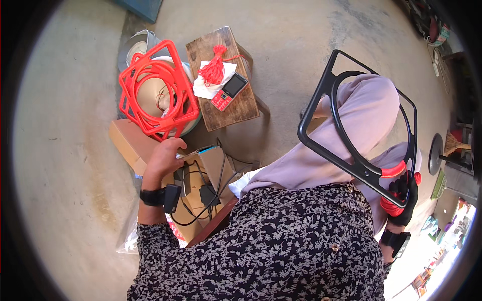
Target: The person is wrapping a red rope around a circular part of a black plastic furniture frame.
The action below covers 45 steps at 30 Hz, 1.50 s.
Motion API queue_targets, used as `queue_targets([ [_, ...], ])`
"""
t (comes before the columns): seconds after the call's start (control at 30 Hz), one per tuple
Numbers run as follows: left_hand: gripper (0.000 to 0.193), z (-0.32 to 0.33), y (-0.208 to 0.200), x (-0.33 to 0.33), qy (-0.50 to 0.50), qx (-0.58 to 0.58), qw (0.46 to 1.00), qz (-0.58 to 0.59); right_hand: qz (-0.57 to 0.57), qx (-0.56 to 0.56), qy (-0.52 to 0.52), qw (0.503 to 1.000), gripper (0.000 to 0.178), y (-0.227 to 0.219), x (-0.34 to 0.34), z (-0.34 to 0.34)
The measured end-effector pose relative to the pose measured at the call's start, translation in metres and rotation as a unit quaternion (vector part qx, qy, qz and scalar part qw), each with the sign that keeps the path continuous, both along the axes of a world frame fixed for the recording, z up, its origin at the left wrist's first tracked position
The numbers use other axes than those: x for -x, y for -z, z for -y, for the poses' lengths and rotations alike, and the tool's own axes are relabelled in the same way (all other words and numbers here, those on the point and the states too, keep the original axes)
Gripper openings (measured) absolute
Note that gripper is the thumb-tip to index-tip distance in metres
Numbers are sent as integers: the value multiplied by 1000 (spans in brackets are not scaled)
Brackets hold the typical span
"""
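Observation:
My bare left hand (168,155) is closed at the lower corner of a red plastic frame (188,113). That frame lies in a stack of similar red frames with round openings, on top of a bucket. My right hand (405,196), in a black glove, grips the lower corner of a black frame (354,171) with a large round opening. This frame leans over my knees. Red cord (389,206) is bunched at the right hand, and a red wrapping (393,169) covers part of the frame's ring beside it. The glove partly hides the fingers.
A wooden stool (226,113) holds a bundle of red cord (213,70), white paper (201,90) and a red keypad phone (230,92). Below my left hand stands an open cardboard box (213,163) with black cables (221,188). Household items line the right edge.

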<state>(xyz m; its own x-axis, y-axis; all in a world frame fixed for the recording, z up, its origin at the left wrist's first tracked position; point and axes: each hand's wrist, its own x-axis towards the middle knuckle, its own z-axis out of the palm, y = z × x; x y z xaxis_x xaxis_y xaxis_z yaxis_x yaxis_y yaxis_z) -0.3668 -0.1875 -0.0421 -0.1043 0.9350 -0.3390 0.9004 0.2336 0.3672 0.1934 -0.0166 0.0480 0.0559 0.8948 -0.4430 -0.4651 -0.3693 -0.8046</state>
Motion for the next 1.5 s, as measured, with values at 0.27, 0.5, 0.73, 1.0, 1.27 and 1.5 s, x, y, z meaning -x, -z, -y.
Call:
queue_targets([
  [0.27,15,7,54,-13,-31,125,991,-29,-25,13,4,1000,18,5,-12,7],
  [0.5,23,0,35,-35,29,101,994,18,-31,3,15,999,19,5,-18,13],
  [0.73,30,-28,41,-2,232,300,922,-76,-1,54,99,994,22,-5,-6,16],
  [1.0,8,-206,-145,-144,180,93,925,320,70,-13,-20,997,21,-29,7,13],
  [1.27,26,-251,-122,-296,246,166,774,559,76,-19,-172,982,15,-61,29,5],
  [1.5,22,-213,-84,-320,13,394,601,696,90,18,-144,985,15,-46,38,31],
])
